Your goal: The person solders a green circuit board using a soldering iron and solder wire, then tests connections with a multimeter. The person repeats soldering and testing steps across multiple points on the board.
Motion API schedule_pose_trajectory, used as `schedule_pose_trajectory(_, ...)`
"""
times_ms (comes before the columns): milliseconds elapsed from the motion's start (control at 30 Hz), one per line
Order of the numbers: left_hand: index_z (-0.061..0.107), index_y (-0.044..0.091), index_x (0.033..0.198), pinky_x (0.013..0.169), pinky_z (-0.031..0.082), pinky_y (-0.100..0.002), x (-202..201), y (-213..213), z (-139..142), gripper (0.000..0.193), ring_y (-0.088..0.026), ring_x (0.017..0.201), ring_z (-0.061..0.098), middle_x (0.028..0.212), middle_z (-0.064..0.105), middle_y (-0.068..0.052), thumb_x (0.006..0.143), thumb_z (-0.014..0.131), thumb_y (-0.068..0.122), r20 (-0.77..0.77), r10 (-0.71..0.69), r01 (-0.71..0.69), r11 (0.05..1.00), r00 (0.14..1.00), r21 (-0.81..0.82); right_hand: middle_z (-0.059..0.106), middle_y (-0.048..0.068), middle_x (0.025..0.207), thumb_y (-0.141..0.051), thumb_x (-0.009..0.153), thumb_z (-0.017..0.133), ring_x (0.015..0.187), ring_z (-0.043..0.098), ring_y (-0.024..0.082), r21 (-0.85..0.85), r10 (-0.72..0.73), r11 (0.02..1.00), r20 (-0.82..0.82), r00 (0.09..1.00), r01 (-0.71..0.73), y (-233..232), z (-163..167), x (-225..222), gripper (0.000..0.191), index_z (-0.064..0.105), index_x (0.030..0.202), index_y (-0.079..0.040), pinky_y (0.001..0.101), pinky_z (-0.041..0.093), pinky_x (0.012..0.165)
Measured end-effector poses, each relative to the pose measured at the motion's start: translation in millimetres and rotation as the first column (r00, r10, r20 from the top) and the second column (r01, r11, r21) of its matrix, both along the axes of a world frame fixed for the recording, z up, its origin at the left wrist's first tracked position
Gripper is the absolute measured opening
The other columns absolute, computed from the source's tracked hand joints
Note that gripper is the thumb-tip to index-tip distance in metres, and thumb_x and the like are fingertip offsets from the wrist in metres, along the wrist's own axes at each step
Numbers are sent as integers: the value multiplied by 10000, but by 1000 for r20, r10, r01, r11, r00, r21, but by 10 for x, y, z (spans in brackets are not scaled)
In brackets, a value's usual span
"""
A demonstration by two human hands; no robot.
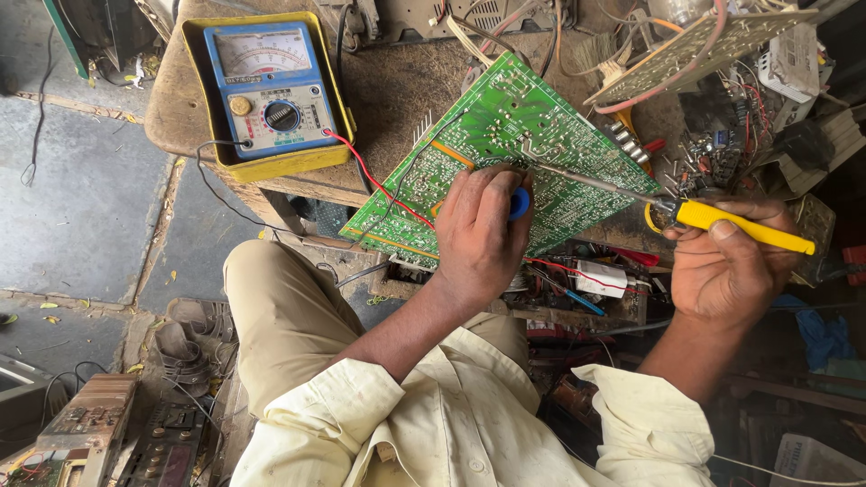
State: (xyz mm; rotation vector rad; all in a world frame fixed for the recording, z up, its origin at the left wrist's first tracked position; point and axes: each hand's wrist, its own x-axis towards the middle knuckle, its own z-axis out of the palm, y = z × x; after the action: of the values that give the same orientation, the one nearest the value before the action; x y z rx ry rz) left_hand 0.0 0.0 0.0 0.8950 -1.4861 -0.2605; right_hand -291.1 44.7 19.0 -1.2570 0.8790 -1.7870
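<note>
Where the bench edge meets your knees, your holdings are as follows.

Left hand (478, 230): closed over a small blue tool (519, 204), of which only the rounded blue end shows between thumb and fingers. The hand rests on the lower part of the green circuit board (532, 126), copper-track side up.

Right hand (726, 266): clamped around the yellow handle of a soldering iron (722, 221). Its long metal shaft runs up and to the left, and the tip sits on the board just above your left hand.

Green circuit board: tilted, one corner toward you, propped on the wooden bench (388, 90) and overhanging its near edge.

Meter (271, 86): blue face, white dial, round selector knob, lying in a yellow case at the bench's left end, well apart from both hands. A red lead (374, 180) and a black lead (212, 185) leave its lower edge; the red one runs across the board's near corner toward your left hand.

Second board (699, 50): pale, perforated, tilted at the upper right with red wire looped over it.

Loose parts and wires (713, 149): heaped at the right, beyond the iron.

White cartridge-like part (600, 278): under the board's edge, between your hands.

Your dress: cream shirt, khaki trousers (289, 316).

Floor, left: grey slabs, worn sandals (185, 347), old electronics cases (117, 437).
</note>
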Motion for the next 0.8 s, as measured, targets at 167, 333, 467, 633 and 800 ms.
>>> schedule_pose_trajectory(167, 569, 7, 1157, 830, 508, -413, -150, 88, 52, 346, -314, 969, 658, 1130, 664, -138, 902, 794, -58, -67, 10, -10, 1000, 998, 3, 655, 205, 1009, 70, 1041, 600, 837, 691, 338, -14, 6, 1000, 28, 1000, -5, 44, 10, -143, 71, 568, 1103, 58, 461, 623, 830)
schedule_pose_trajectory(333, 575, 12, 1118, 801, 508, -405, -335, 104, 71, 310, -311, 930, 659, 1086, 674, -131, 914, 798, -56, -93, 42, -41, 999, 995, 10, 674, 228, 1030, 67, 1031, 597, 839, 693, 343, -4, -5, 1000, 43, 999, 5, 11, 4, -350, 86, 567, 1111, 56, 449, 616, 823)
schedule_pose_trajectory(467, 573, 11, 1106, 791, 517, -389, -475, 101, 113, 311, -295, 926, 666, 1073, 684, -126, 913, 809, -53, -110, 63, -61, 998, 992, 18, 679, 232, 1056, 61, 1041, 602, 855, 691, 334, -5, -6, 1000, 33, 999, 7, 1, 22, -509, 82, 568, 1115, 53, 438, 609, 800)
schedule_pose_trajectory(633, 575, 11, 1096, 803, 529, -383, -539, 173, 141, 314, -282, 926, 664, 1061, 688, -128, 907, 818, -50, -137, 84, -79, 996, 987, 38, 661, 215, 1007, 7, 1049, 619, 831, 669, 328, -57, -96, 993, 78, 992, 101, 109, 25, -619, 103, 565, 1128, 46, 434, 590, 774)
schedule_pose_trajectory(800, 576, 19, 1083, 837, 564, -356, -363, 511, -4, 307, -263, 949, 691, 1047, 687, -118, 913, 823, -44, -208, 108, -94, 993, 972, 76, 674, 233, 997, -33, 1050, 626, 828, 664, 328, -79, -113, 990, 75, 991, 118, 480, -145, -439, 111, 557, 1109, 31, 409, 558, 751)
